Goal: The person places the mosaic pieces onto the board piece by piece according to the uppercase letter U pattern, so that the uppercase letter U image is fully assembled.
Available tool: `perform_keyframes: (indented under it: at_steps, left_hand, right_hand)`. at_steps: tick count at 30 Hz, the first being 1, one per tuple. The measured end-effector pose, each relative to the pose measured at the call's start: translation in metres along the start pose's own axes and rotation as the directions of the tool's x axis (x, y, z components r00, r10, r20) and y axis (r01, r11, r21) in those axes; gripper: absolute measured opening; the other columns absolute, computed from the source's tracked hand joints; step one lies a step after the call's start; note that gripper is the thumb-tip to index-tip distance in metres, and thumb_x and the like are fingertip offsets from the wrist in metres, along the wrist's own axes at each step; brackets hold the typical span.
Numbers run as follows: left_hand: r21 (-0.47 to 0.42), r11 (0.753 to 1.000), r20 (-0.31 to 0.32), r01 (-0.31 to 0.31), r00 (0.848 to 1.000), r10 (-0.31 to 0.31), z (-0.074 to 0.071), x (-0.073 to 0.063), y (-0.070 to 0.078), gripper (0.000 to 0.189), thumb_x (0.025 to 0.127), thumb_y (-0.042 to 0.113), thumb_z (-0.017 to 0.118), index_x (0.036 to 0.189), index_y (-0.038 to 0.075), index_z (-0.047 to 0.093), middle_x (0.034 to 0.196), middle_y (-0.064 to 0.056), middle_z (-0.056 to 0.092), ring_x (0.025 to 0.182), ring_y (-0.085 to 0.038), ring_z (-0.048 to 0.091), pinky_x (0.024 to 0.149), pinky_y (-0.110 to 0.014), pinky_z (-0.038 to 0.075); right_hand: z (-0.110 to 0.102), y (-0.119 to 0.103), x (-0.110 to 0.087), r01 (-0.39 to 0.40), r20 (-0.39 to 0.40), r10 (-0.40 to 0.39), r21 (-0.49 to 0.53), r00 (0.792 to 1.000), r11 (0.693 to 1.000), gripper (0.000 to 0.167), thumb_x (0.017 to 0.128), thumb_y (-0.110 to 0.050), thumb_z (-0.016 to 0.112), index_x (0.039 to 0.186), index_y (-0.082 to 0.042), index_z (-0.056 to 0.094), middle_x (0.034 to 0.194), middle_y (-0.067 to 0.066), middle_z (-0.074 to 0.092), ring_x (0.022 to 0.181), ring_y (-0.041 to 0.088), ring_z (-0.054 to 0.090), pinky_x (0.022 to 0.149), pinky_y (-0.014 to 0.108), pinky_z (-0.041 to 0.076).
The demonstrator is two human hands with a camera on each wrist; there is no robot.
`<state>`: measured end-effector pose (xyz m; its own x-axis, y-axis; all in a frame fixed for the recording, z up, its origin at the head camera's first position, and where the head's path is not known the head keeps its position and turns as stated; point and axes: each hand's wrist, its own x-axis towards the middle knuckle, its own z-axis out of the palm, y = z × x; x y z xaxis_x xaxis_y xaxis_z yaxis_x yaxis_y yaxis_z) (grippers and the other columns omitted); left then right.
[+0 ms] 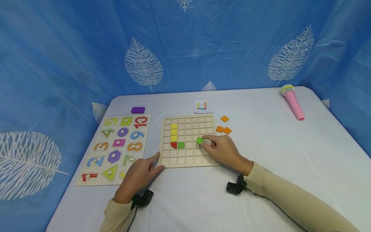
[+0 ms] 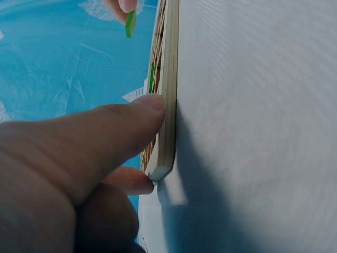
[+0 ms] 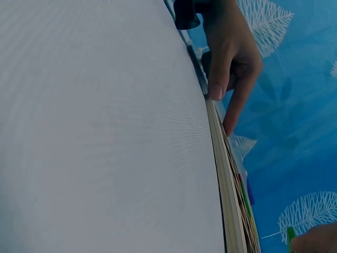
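Observation:
My right hand (image 1: pixel 223 149) pinches a green square tile (image 1: pixel 199 140) between thumb and index finger, over the right half of a wooden grid board (image 1: pixel 188 166). At the board's near left corner, my left hand (image 1: pixel 139 174) presses with a straight thumb on the front edge and index finger along the left side. Several yellow tiles (image 1: pixel 174 131) form a column on the grid, above a red quarter-round tile (image 1: pixel 174 145). Beside the red one sits another green tile (image 1: pixel 181 145). The left wrist view shows the held tile (image 2: pixel 129 25) raised off the grid.
Orange tiles (image 1: pixel 224 119) lie right of the board. Behind it is a pattern card (image 1: pixel 203 106) with a U shape. A number puzzle board (image 1: pixel 98 172) lies to the left, with a purple block (image 1: pixel 137 110) behind. A pink microphone (image 1: pixel 294 104) rests at the far right.

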<state>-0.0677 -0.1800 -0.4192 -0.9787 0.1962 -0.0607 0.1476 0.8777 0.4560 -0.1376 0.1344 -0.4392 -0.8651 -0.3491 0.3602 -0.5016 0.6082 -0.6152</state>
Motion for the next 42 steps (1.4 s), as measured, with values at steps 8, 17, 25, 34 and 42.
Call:
perform_keyframes:
  at_steps: [8, 17, 25, 34, 42]
  left_hand:
    - [-0.003, 1.0, 0.0, 0.006, 1.0, -0.006, 0.0, 0.0, 0.0, 0.063, 0.092, 0.036, 0.077, 0.145, 0.007, 0.058, 0.054, 0.007, 0.039, 0.044, -0.009, 0.037, 0.046, -0.024, 0.028]
    - [0.007, 1.0, -0.005, -0.006, 1.0, 0.006, 0.0, 0.001, 0.001, 0.063, 0.092, 0.035, 0.077, 0.145, 0.006, 0.058, 0.054, 0.006, 0.039, 0.045, -0.009, 0.037, 0.046, -0.024, 0.028]
    - [0.005, 1.0, 0.002, -0.001, 1.0, 0.001, 0.0, 0.001, 0.0, 0.063, 0.092, 0.035, 0.077, 0.145, 0.007, 0.057, 0.054, 0.006, 0.039, 0.045, -0.009, 0.038, 0.046, -0.024, 0.028]
    - [-0.002, 1.0, 0.004, 0.012, 1.0, -0.012, 0.001, 0.001, 0.0, 0.063, 0.092, 0.035, 0.078, 0.145, 0.007, 0.057, 0.054, 0.006, 0.039, 0.045, -0.009, 0.038, 0.046, -0.024, 0.028]
    - [0.001, 1.0, 0.005, 0.013, 1.0, -0.013, 0.001, 0.002, 0.0, 0.063, 0.092, 0.035, 0.078, 0.146, 0.007, 0.057, 0.055, 0.006, 0.039, 0.046, -0.009, 0.038, 0.046, -0.024, 0.028]
  right_hand:
    - [0.015, -0.007, 0.007, -0.006, 0.07, 0.003, 0.033, 0.998, 0.999, 0.026, 0.092, -0.024, 0.077, 0.113, -0.009, 0.079, 0.05, -0.015, 0.038, 0.044, 0.0, 0.032, 0.046, 0.023, 0.023]
    - [0.026, -0.01, 0.015, -0.002, 0.116, -0.003, 0.046, 0.993, 0.999, 0.024, 0.092, -0.023, 0.076, 0.112, -0.009, 0.079, 0.049, -0.015, 0.04, 0.044, 0.0, 0.036, 0.047, 0.023, 0.029]
    - [0.028, -0.011, 0.017, -0.014, 0.129, 0.014, 0.001, 0.992, 1.0, 0.026, 0.092, -0.023, 0.076, 0.113, -0.008, 0.078, 0.053, -0.014, 0.046, 0.046, 0.002, 0.041, 0.047, 0.024, 0.031]
    - [0.031, -0.01, 0.018, -0.013, 0.134, 0.017, -0.026, 0.991, 1.0, 0.027, 0.093, -0.025, 0.075, 0.115, -0.01, 0.078, 0.054, -0.014, 0.048, 0.047, 0.002, 0.042, 0.047, 0.024, 0.031]
    - [0.033, -0.012, 0.018, 0.009, 0.141, 0.0, -0.062, 0.99, 0.998, 0.028, 0.094, -0.024, 0.073, 0.118, -0.011, 0.078, 0.052, -0.015, 0.044, 0.046, 0.002, 0.039, 0.046, 0.023, 0.028]
